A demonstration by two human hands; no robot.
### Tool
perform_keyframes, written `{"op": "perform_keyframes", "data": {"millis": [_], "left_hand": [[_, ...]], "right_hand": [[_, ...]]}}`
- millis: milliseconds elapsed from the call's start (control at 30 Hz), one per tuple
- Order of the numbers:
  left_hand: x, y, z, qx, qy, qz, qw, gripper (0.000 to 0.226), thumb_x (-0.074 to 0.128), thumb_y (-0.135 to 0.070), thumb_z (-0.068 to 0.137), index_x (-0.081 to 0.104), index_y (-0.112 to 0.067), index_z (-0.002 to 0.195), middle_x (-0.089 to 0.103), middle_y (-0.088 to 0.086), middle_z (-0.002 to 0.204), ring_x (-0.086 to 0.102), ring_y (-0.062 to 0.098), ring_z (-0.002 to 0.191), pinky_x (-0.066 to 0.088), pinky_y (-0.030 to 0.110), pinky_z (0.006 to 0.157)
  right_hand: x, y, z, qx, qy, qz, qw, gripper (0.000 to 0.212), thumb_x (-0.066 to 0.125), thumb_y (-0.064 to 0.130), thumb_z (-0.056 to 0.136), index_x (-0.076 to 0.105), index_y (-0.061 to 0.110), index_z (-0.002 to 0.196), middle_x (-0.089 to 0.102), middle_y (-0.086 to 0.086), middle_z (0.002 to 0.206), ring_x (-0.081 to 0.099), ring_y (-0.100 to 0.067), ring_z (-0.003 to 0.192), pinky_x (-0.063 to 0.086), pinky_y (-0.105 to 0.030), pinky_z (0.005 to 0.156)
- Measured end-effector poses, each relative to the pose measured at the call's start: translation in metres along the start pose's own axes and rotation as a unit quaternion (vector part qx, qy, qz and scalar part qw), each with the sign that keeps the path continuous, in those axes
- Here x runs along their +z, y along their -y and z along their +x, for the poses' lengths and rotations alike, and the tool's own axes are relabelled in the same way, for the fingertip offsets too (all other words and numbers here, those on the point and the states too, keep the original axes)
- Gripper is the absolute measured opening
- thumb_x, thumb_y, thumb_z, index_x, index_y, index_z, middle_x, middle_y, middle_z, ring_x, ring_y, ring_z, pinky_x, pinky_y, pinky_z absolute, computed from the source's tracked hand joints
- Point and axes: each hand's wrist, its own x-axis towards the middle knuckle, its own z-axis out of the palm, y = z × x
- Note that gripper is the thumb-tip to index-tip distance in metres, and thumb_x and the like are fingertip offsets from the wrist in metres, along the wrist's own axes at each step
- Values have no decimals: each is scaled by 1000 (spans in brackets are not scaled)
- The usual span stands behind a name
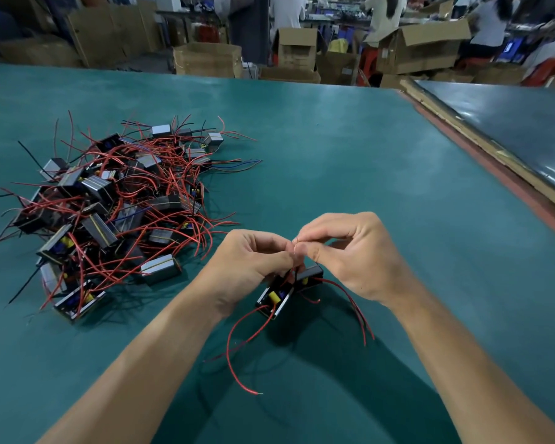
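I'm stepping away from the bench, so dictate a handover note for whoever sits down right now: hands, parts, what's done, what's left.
Left hand: pinches the wire ends at its fingertips.
Right hand: pinches the same wire ends from the other side.
Parts: two black modules sit on the green table below the hands, with their other red leads loose. A tangled pile of modules lies to the left.
Done: the ends meet between the fingertips; I cannot tell if the join is finished.
Left: probably finish this join, then work through the pile.
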Motion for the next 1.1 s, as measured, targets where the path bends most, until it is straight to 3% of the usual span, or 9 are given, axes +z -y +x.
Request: {"op": "perform_keyframes", "data": {"millis": [67, 133, 200, 333, 433, 600, 767, 967, 1100], "left_hand": [[0, 1, 1, 4, -6, 19, 1000, 7, 78, -13, 75, 75, -9, 70, 67, 9, 67, 54, 16, 60, 44, 22, 61], [-1, 3, 1, 15, -16, 38, 999, 9, 74, -2, 80, 75, -5, 71, 67, 12, 69, 55, 17, 61, 47, 22, 62], [-1, 2, 1, 22, -23, 44, 999, 6, 74, 0, 79, 74, -2, 73, 68, 11, 69, 57, 16, 60, 49, 20, 62], [-1, 2, 1, 29, -31, 55, 998, 7, 74, 1, 79, 74, -3, 73, 69, 6, 67, 58, 12, 59, 50, 18, 63], [0, 3, 1, 28, -33, 55, 998, 3, 74, 1, 79, 74, 0, 76, 68, 8, 67, 56, 13, 60, 49, 18, 62], [-1, 3, 1, 28, -42, 60, 997, 5, 73, 2, 80, 76, -2, 77, 69, 11, 70, 57, 14, 60, 49, 19, 62], [-2, 5, 2, 28, -40, 76, 996, 4, 72, 1, 81, 75, 0, 78, 69, 14, 71, 55, 15, 60, 48, 20, 60], [-5, 4, 3, 13, -39, 66, 997, 8, 70, 1, 82, 74, 0, 75, 63, 17, 67, 50, 18, 56, 43, 23, 54], [-7, 4, 3, 0, -28, 67, 997, 7, 72, -5, 82, 75, -1, 77, 60, 16, 63, 46, 18, 53, 38, 24, 50]], "right_hand": [[1, -2, 0, 25, -14, 3, 1000, 18, 78, 10, 80, 78, 28, 83, 75, 5, 78, 71, -17, 72, 55, -31, 68], [2, -5, 0, 43, -31, 11, 999, 24, 80, 13, 80, 75, 35, 88, 75, 5, 75, 68, -28, 68, 56, -38, 63], [4, -6, 0, 42, -40, 6, 998, 19, 79, 16, 78, 75, 34, 84, 74, 4, 72, 64, -28, 62, 54, -42, 60], [3, -8, 0, 36, -34, -43, 998, 16, 79, 14, 81, 77, 30, 76, 74, 15, 72, 66, -4, 63, 54, -25, 63], [2, -8, -1, 15, -17, -91, 996, 12, 76, 15, 83, 79, 25, 80, 70, 24, 70, 67, -1, 68, 45, -10, 64], [-2, -7, -3, 3, 11, -146, 989, 11, 72, 13, 84, 81, 19, 87, 64, 29, 69, 64, 6, 68, 41, -5, 63], [-3, -7, -3, -20, 16, -183, 983, 10, 72, 17, 84, 80, 24, 84, 66, 26, 70, 65, 0, 71, 44, -9, 64], [0, -7, -2, -46, -16, -181, 982, 9, 74, 19, 83, 80, 23, 88, 73, 11, 77, 66, -9, 69, 54, -31, 65], [2, -7, -2, -56, -5, -176, 983, 9, 75, 17, 84, 81, 24, 85, 73, 8, 77, 65, -12, 66, 52, -37, 62]]}}
